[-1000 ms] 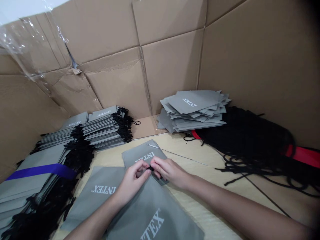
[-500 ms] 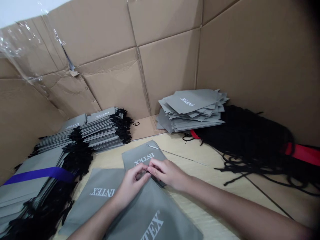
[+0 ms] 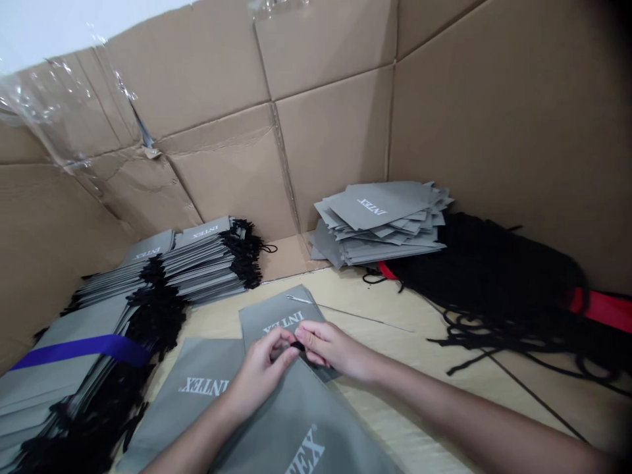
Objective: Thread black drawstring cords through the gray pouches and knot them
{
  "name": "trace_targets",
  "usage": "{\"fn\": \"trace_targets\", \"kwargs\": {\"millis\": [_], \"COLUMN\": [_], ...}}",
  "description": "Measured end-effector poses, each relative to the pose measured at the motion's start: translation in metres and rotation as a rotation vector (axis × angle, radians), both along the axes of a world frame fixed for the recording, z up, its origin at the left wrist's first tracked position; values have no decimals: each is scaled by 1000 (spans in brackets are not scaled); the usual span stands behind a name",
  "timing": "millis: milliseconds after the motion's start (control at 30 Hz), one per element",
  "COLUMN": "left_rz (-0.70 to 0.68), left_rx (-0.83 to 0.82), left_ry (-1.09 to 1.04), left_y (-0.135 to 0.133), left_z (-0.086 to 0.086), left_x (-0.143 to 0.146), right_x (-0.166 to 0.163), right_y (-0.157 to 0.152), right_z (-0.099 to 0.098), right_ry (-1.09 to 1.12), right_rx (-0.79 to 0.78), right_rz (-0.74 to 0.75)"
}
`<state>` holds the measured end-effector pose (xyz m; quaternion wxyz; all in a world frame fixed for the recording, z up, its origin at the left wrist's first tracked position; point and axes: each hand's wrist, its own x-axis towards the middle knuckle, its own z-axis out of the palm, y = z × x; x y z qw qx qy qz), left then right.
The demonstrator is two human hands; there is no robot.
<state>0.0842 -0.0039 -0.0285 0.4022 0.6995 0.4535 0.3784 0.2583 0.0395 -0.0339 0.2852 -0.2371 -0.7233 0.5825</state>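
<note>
A grey INTEX drawstring bag (image 3: 296, 411) lies nearest me, its top corner between my two hands. My left hand (image 3: 261, 368) is closed at that corner, thumb and fingers pinching the black cord (image 3: 297, 345) that pokes out. From the other side, my right hand (image 3: 338, 349) pinches the same short bit of cord. My fingers partly hide the cord and the bag's corner. Beneath and beyond my hands lie another grey bag (image 3: 257, 316) and, to the left, a further grey bag (image 3: 192, 362). A thin metal threading needle (image 3: 365, 318) rests across the farther bag and the table.
Stacks of corded grey bags (image 3: 197, 263) stand at left, the nearest under a purple band (image 3: 83, 349). A loose pile of grey bags (image 3: 385, 204) sits back right, beside a bundle of black cords (image 3: 503, 270) with red ties. Cardboard walls (image 3: 336, 131) enclose the table.
My right hand has shifted slightly and its fingers have curled more, so more black cord shows between my fingertips. The whole view has tilted slightly, with things appearing a little lower.
</note>
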Motion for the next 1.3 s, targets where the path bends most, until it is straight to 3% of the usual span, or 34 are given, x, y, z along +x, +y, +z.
{"fn": "trace_targets", "kwargs": {"millis": [333, 667, 1000, 1200, 1300], "left_rz": [45, 65, 82, 35, 26], "left_rx": [21, -76, 8, 55, 80], "left_ry": [19, 130, 142, 186, 247], "left_y": [-3, -1, -2, -3, -4], "left_z": [6, 12, 7, 8, 9], "left_x": [-1, -4, -3, -1, 0], "right_x": [2, 9, 7, 6, 4], "right_y": [2, -1, -3, -8, -8], "right_z": [5, 8, 6, 9, 8], "right_ry": [20, -153, -161, -347, -267], "right_rx": [66, 315, 329, 513, 396], "right_rz": [-139, -185, -268, -276, -257]}}
